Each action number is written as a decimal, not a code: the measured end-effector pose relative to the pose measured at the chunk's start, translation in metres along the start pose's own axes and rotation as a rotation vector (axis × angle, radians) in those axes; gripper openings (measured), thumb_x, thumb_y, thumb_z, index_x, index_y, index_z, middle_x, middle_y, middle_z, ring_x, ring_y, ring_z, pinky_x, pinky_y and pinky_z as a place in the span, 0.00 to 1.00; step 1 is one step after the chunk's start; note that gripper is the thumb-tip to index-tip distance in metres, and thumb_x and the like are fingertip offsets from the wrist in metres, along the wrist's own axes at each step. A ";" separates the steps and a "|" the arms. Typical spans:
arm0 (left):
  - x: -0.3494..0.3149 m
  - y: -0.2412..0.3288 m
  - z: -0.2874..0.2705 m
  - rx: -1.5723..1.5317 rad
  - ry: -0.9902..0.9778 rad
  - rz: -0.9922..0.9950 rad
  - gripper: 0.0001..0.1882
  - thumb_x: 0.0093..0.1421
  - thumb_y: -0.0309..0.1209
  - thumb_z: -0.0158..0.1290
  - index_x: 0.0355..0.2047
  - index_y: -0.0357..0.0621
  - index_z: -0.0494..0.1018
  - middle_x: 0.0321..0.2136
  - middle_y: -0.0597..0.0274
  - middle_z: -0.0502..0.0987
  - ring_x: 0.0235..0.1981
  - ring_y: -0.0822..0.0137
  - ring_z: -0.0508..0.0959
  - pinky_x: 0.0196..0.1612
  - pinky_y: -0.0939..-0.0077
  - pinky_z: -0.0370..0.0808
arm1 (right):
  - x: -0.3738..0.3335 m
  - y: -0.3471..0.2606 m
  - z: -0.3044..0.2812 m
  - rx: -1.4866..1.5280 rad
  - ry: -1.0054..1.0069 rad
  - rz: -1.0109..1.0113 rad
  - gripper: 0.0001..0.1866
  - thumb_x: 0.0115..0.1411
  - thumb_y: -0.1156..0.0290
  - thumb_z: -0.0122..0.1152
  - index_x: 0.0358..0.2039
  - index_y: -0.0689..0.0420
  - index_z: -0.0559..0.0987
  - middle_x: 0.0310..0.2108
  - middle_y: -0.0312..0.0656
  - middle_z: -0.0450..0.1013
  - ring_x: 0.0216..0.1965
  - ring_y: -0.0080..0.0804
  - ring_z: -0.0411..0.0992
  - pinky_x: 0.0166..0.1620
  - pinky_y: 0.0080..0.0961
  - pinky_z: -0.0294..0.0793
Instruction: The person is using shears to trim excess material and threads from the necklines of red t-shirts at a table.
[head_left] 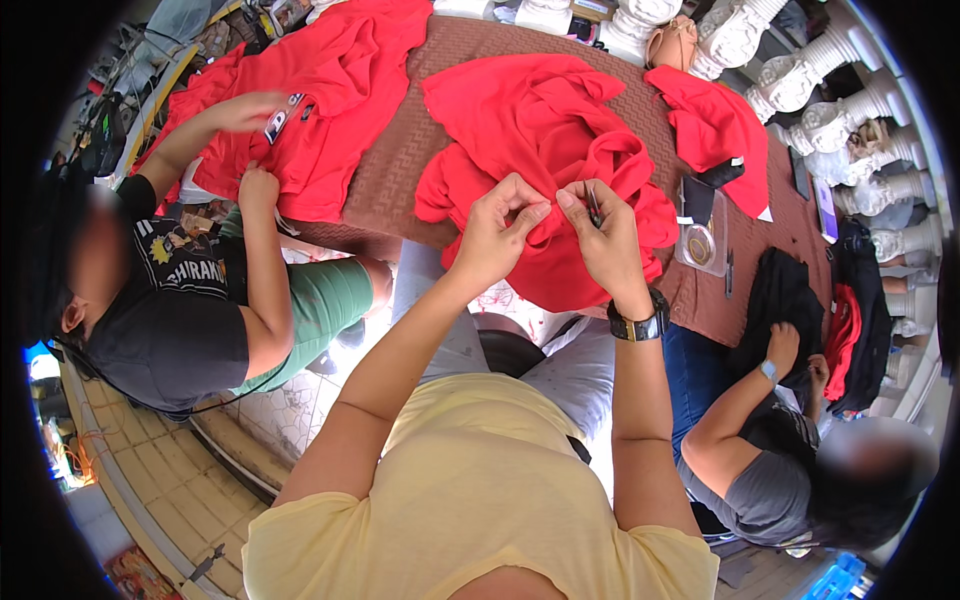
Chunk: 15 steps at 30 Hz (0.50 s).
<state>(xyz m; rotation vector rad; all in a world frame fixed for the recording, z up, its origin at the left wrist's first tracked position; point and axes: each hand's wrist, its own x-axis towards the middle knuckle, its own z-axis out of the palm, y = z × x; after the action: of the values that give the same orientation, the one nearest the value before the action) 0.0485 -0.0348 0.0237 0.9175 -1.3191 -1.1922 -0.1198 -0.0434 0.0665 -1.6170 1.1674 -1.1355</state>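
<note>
A bunched red garment (540, 120) lies in front of me, its near part hanging over the table edge toward my lap. My left hand (497, 232) is closed, pinching a bit of the red cloth between thumb and fingertips. Close beside it, my right hand (606, 245) pinches the same spot. A small dark metal tool (595, 203) is tucked among the right fingers; its kind is too small to make out. A dark watch is on my right wrist. Whether a thread runs between my fingertips does not show.
Brown patterned cloth covers the table (375, 165). A clear container (705, 240), a dark pen-like item (729, 273) and another red garment (710, 125) lie at right. Two people sit beside me, handling a red garment (340, 90) at left and black cloth (775, 300) at right.
</note>
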 end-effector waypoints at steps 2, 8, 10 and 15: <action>-0.001 -0.010 -0.001 -0.122 0.016 -0.018 0.07 0.67 0.23 0.55 0.44 0.38 0.70 0.34 0.62 0.79 0.37 0.79 0.76 0.43 0.81 0.73 | -0.001 0.002 0.001 -0.039 0.021 0.011 0.08 0.67 0.72 0.61 0.37 0.66 0.79 0.24 0.36 0.73 0.27 0.16 0.64 0.31 0.21 0.66; -0.005 0.019 0.007 -0.057 -0.010 -0.106 0.05 0.68 0.24 0.54 0.38 0.37 0.69 0.32 0.63 0.79 0.36 0.79 0.75 0.43 0.83 0.71 | -0.001 0.009 -0.003 -0.043 0.039 0.031 0.09 0.66 0.71 0.63 0.35 0.65 0.79 0.24 0.36 0.73 0.28 0.17 0.64 0.31 0.22 0.66; -0.003 0.017 0.006 0.180 -0.027 -0.037 0.05 0.69 0.25 0.54 0.38 0.39 0.69 0.33 0.66 0.78 0.36 0.79 0.74 0.42 0.84 0.70 | 0.000 0.008 -0.003 -0.056 0.021 0.039 0.10 0.65 0.70 0.63 0.35 0.65 0.79 0.24 0.37 0.72 0.27 0.18 0.65 0.32 0.23 0.67; 0.002 -0.009 -0.001 -0.033 -0.031 -0.056 0.04 0.70 0.26 0.52 0.38 0.40 0.69 0.34 0.65 0.80 0.37 0.79 0.76 0.41 0.83 0.70 | -0.001 0.012 0.005 -0.182 0.237 -0.210 0.13 0.68 0.66 0.61 0.40 0.66 0.76 0.22 0.37 0.69 0.25 0.24 0.67 0.32 0.24 0.68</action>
<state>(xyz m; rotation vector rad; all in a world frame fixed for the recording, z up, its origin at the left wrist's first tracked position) 0.0482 -0.0382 0.0157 0.9207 -1.3018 -1.2721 -0.1182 -0.0451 0.0536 -1.8140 1.3060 -1.4205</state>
